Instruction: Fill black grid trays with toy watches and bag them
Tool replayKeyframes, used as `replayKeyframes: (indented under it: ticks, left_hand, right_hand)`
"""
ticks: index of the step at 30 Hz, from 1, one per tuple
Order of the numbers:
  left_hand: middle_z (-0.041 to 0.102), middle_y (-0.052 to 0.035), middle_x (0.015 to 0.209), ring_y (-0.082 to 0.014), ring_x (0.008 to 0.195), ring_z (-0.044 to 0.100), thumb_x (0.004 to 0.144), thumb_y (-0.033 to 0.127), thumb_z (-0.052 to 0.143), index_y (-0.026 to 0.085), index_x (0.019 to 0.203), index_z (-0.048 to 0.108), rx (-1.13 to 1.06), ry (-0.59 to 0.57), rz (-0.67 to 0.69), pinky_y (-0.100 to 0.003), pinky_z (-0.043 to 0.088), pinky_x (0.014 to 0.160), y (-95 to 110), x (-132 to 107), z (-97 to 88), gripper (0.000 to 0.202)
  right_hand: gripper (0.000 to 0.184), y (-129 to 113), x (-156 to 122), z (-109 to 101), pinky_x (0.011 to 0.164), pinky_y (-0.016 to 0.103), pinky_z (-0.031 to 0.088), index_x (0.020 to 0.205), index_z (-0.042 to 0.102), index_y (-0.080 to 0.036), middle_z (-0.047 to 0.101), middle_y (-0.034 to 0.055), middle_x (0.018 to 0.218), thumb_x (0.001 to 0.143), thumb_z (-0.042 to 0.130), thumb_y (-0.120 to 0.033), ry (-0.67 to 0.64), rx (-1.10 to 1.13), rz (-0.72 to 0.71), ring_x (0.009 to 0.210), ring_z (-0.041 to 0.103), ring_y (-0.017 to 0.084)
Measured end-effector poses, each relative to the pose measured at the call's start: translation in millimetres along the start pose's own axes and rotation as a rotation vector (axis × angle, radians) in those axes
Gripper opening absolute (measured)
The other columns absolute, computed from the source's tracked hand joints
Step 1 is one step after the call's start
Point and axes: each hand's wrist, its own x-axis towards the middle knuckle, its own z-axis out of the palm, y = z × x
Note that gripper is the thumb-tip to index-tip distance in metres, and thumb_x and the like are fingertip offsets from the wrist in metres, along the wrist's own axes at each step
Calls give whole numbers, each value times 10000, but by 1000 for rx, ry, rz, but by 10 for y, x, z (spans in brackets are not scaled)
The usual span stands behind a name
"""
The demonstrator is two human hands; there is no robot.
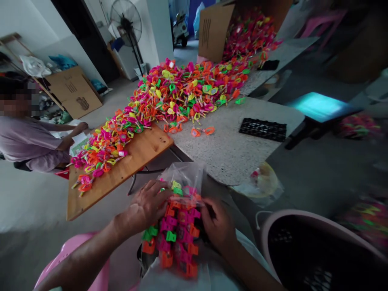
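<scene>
Two hands hold a clear bag [189,173] of bright toys [178,234].
The left hand [151,200] is curled over the bag's top left side, and the right hand [220,226] pinches its right edge. The bag is above the person's lap [218,270], near the tables. Inside, orange, pink, green and yellow toys sit in rows, a bit blurry. A big pile of toys [182,89] spreads over the grey surface [224,149] and the wooden surface [148,147] beside it. A black tray [263,129] lies right of the pile. At the back, a cardboard box [214,34] holds more toys. Another person [27,137] sits by the wooden surface.
</scene>
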Motion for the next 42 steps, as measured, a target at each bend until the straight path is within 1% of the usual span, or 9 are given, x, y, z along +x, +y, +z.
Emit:
replayKeyframes:
  ticks: [5,9,14,21,27,32,36,39,42]
  left_hand:
    - [681,-82,1048,-206,966,625,947,161,577,201,1070,669,27,33,33,-325,533,833,-16,-44,16,159]
    - [701,-78,1028,-205,957,634,936,158,592,205,1113,668,7,113,86,-338,538,855,-4,-140,21,198]
    - [723,-78,1068,-210,1028,647,922,139,614,219,1172,653,-61,142,161,-365,546,916,41,-285,-51,266]
    - [723,-83,1029,-206,1004,652,931,120,593,206,1126,645,-121,130,163,-356,560,884,83,-337,-200,219]
    - [694,-93,996,-196,970,658,951,125,554,189,1139,611,-163,156,80,-362,563,875,60,-420,-169,206]
    - [693,-107,1059,-216,1025,657,961,140,559,194,1198,614,-17,58,150,-394,564,915,-194,-577,-142,249]
    - [708,-106,1052,-205,991,673,983,175,532,204,1163,668,27,-22,79,-367,566,900,-552,-555,-101,227]
    - [727,-97,1006,-200,968,686,982,224,551,199,1151,684,-90,-9,-43,-353,566,888,-739,-533,-11,216]
    - [737,-105,1043,-193,969,697,975,266,574,187,1173,675,-327,-40,-155,-324,564,875,-772,-564,153,236]
  right_hand:
    - [170,-143,-91,-139,757,276,559,1042,629,-211,697,68,968,920,560,-115,-46,29,-191,851,690,169]
    - [177,-235,-190,-250,665,252,545,978,617,-221,698,52,900,882,573,-80,-60,-4,-285,763,683,155]
    - [221,-273,-251,-340,687,262,566,1017,628,-225,722,66,916,852,601,-79,-77,-3,-389,789,702,167]
    - [208,-287,-207,-310,671,267,546,1029,628,-224,710,63,918,874,579,-95,-201,61,-401,773,684,164]
    - [174,-284,-103,-302,658,252,530,994,613,-223,689,53,906,886,559,-97,-235,116,-378,751,664,152]
    - [174,-262,-50,-260,647,242,512,998,615,-221,694,47,890,907,535,-96,-311,73,-448,736,658,147]
    - [142,-237,84,-169,604,225,472,910,585,-219,647,24,812,928,503,-104,-358,94,-391,646,602,121]
    - [130,-193,159,-132,593,220,460,873,562,-225,620,13,788,941,501,-133,-398,121,-305,643,592,119]
    - [101,-113,143,-124,608,223,473,885,558,-230,632,12,814,959,520,-174,-379,141,-194,657,599,121]
